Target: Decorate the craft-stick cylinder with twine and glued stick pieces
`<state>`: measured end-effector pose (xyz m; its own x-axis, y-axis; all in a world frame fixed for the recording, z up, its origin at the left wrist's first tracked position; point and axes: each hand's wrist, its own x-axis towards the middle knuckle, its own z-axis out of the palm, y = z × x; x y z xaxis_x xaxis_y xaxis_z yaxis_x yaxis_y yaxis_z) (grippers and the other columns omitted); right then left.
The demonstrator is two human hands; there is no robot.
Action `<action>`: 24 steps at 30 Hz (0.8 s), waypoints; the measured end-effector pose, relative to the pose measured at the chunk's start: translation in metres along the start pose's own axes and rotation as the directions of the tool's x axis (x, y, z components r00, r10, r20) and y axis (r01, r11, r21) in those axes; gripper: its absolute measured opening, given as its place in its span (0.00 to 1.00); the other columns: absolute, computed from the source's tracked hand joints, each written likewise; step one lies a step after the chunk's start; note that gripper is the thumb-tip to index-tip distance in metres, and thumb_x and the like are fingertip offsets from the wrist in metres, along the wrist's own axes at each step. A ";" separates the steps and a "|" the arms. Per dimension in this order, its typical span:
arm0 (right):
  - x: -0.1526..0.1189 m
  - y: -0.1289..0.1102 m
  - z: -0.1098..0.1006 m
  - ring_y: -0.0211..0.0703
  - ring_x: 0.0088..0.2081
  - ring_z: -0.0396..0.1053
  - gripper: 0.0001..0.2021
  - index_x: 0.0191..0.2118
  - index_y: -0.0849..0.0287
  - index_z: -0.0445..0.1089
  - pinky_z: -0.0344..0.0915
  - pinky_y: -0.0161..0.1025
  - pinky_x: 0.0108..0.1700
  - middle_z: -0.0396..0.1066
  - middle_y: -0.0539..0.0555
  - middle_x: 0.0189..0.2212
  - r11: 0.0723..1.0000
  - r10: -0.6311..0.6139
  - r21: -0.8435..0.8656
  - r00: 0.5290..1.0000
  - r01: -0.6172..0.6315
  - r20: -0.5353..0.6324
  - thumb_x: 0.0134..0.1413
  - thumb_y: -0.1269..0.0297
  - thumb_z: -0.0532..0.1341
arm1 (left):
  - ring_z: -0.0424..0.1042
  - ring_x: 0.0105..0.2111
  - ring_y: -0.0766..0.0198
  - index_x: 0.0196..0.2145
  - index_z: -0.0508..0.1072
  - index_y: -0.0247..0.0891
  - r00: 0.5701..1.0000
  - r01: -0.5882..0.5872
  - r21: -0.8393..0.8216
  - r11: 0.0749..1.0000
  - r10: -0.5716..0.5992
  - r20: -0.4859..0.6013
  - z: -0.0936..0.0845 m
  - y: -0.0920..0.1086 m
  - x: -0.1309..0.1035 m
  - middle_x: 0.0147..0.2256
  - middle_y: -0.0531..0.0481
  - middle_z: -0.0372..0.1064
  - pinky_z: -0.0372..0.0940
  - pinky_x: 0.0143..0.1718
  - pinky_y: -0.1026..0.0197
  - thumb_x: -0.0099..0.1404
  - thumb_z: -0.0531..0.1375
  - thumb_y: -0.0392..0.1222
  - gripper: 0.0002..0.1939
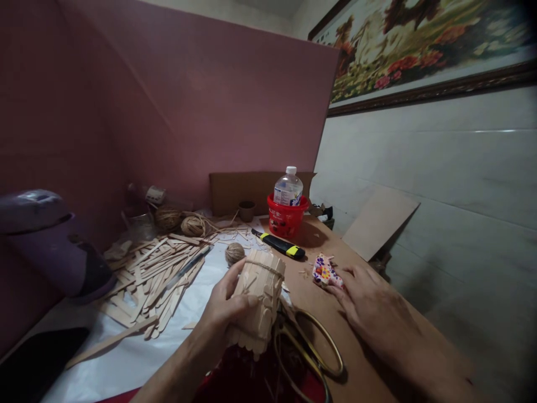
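My left hand (220,305) is wrapped round a cylinder of craft sticks (260,299), tilted above the table's front edge. A band of twine (265,265) circles the cylinder near its top. On the right, the thumb and fingers of my right hand (373,305) close on the near end of a small flower-patterned piece (326,271), which lies on the brown tabletop; whether it is cloth or paper I cannot tell. Scissors with large brass-coloured handles (321,341) lie between my hands, their blades partly hidden behind the cylinder. Just beyond the cylinder sits a small ball of twine (235,254).
A yellow-and-black utility knife (279,244) lies ahead, before a red bucket (287,217) holding a plastic bottle (288,187). Loose craft sticks (155,274) and a pen-like tool (188,267) cover the left. A purple appliance (54,240) stands far left; a wall borders the right.
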<state>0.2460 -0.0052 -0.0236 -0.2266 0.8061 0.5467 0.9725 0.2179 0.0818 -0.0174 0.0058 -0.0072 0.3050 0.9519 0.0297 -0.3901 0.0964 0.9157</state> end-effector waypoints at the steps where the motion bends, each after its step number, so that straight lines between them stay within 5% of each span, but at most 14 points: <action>1: -0.002 0.006 0.005 0.54 0.37 0.69 0.10 0.36 0.62 0.71 0.66 0.49 0.38 0.71 0.61 0.32 0.999 0.017 -0.052 0.999 -0.015 0.042 0.62 0.63 0.55 | 0.75 0.36 0.52 0.59 0.63 0.38 1.000 0.002 0.001 1.000 -0.002 -0.008 0.000 0.000 0.000 0.41 0.43 0.76 0.68 0.33 0.58 0.48 0.66 0.43 0.39; 7: -0.009 0.016 0.019 0.54 0.36 0.71 0.08 0.40 0.61 0.71 0.64 0.46 0.36 0.74 0.60 0.34 0.992 0.125 -0.052 0.978 -0.118 0.167 0.60 0.64 0.58 | 0.75 0.38 0.53 0.57 0.64 0.37 0.998 -0.011 0.039 0.999 0.014 -0.065 0.002 0.000 0.000 0.44 0.42 0.75 0.69 0.34 0.60 0.48 0.66 0.44 0.38; 16: -0.005 0.022 0.032 0.47 0.31 0.70 0.11 0.38 0.61 0.71 0.63 0.40 0.31 0.71 0.59 0.32 0.985 0.147 0.064 0.974 -0.160 0.171 0.63 0.70 0.51 | 0.74 0.42 0.50 0.58 0.64 0.38 0.996 -0.024 0.036 0.999 0.027 -0.088 0.005 0.001 -0.002 0.46 0.42 0.74 0.68 0.36 0.60 0.45 0.68 0.45 0.41; 21: 0.003 0.022 0.023 0.48 0.34 0.73 0.18 0.46 0.60 0.71 0.68 0.41 0.33 0.73 0.60 0.34 0.945 0.187 0.252 0.977 -0.208 0.104 0.67 0.66 0.45 | 0.74 0.37 0.52 0.56 0.65 0.38 0.998 -0.032 0.006 0.999 0.032 -0.059 0.004 0.003 -0.002 0.44 0.43 0.74 0.68 0.35 0.59 0.47 0.66 0.44 0.37; 24: 0.010 0.018 0.002 0.48 0.38 0.73 0.19 0.52 0.58 0.68 0.70 0.40 0.35 0.74 0.59 0.37 0.785 0.212 0.575 0.972 -0.231 0.101 0.67 0.55 0.46 | 0.74 0.36 0.52 0.57 0.64 0.38 1.000 -0.013 -0.018 1.000 0.012 -0.026 0.004 0.005 -0.003 0.43 0.42 0.74 0.68 0.33 0.58 0.48 0.65 0.44 0.38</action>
<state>0.2613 0.0081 -0.0187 -0.0193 0.8853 0.4647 0.7853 0.3011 -0.5410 -0.0168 0.0019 -0.0010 0.2770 0.9604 0.0305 -0.4092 0.0892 0.9081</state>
